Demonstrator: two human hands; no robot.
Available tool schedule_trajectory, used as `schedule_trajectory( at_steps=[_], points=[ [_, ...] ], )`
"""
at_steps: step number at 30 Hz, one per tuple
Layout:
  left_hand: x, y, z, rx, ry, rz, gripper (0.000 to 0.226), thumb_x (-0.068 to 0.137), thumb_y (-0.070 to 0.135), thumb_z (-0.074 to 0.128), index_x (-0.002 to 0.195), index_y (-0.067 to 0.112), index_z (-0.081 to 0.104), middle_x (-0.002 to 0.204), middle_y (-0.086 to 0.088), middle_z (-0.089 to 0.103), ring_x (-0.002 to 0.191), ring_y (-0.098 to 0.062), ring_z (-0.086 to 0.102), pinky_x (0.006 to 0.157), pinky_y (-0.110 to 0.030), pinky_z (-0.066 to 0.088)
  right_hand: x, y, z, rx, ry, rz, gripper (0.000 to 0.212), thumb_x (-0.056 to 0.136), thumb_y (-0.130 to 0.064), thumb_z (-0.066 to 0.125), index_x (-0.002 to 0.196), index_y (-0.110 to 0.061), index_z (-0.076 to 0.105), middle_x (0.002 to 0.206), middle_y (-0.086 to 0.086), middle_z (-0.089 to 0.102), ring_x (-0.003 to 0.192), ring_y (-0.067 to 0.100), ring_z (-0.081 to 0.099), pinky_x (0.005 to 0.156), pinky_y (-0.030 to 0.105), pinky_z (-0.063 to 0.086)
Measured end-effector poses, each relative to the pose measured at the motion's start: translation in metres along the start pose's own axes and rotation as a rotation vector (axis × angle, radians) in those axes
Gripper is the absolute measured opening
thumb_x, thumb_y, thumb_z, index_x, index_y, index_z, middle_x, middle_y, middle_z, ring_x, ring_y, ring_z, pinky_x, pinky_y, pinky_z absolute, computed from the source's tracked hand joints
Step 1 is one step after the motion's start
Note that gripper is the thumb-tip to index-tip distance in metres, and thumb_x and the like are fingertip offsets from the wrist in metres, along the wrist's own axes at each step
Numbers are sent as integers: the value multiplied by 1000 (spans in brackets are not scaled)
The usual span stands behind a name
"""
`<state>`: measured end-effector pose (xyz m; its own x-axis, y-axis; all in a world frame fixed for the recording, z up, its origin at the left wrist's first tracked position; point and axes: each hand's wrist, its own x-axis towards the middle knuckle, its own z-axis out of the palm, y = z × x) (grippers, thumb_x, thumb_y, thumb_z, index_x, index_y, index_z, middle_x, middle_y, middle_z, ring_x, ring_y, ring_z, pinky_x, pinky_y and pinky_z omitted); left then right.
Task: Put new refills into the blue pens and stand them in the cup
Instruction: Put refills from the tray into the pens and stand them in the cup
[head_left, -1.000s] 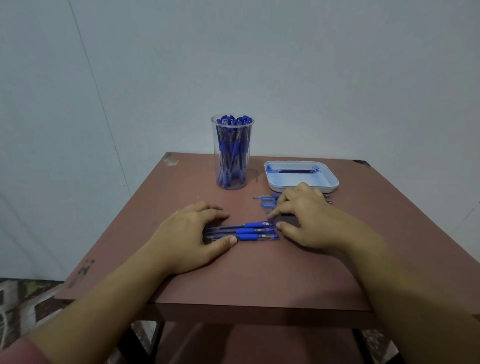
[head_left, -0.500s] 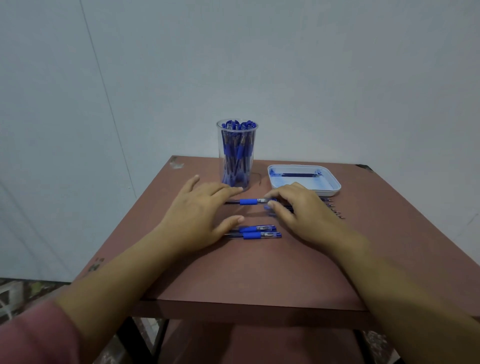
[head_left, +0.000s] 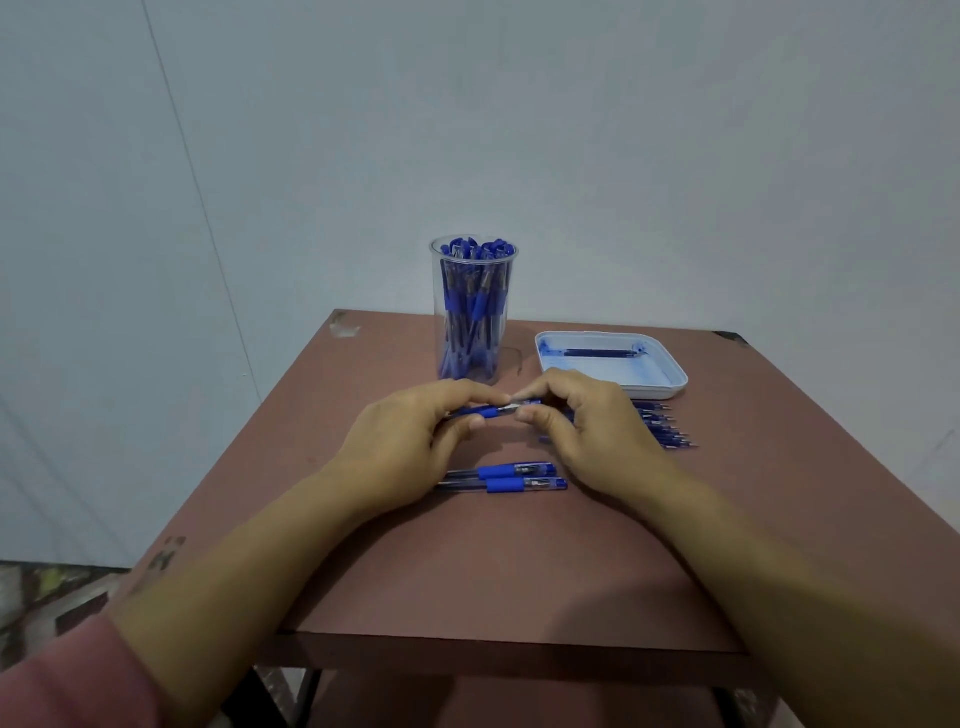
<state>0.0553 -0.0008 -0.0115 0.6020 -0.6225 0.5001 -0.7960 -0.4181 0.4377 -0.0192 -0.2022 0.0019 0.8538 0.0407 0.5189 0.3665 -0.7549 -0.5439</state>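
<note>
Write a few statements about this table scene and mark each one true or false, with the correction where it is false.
1. The left hand and the right hand hold one blue pen between them. True.
2. Three loose pens lie near the wrists. False: two pens lie there.
3. The clear cup is empty. False: standing pens fill it.
4. The white tray stands right of the cup. True.
</note>
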Motion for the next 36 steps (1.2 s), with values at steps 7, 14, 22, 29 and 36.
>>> schedule_trajectory(
  at_steps=[7,14,22,29,36],
  points=[
    [-4,-20,-10,-21,3,-24,40,96,27,57,123,57,56,92,42,57,82,10,57,69,-15,41,-4,25,-28,-93,30,92,29,89,-24,68,83,-52,62,87,-15,66,85,3,60,77,22,48],
    [-6,-15,-5,24,24,5,28,86,42,68,113,48,67,102,25,70,79,10,55,67,-9,37,2,8,-6,-307,-210,-31,17,89,-46,63,101,-38,72,93,-21,62,96,7,44,91,37,35],
    [-6,-14,-7,55,39,0,27,84,44,68,112,45,69,97,22,71,78,2,58,65,-11,39,2,10,-5,-147,-118,21,28,96,-47,49,107,-35,71,89,-24,60,95,1,45,88,34,40],
    [-6,-11,-4,33,47,36,28,85,53,63,111,44,70,98,21,72,80,9,56,66,-4,35,0,-3,5,-55,-84,8,15,90,-35,65,96,-25,75,77,-20,60,84,7,55,75,21,45],
    [-3,-12,-2,32,55,74,27,85,41,69,112,39,71,96,18,73,74,26,47,65,0,34,-3,-5,4,30,-65,53,10,88,-28,70,96,-27,65,89,-12,63,86,2,58,72,13,45]
  ],
)
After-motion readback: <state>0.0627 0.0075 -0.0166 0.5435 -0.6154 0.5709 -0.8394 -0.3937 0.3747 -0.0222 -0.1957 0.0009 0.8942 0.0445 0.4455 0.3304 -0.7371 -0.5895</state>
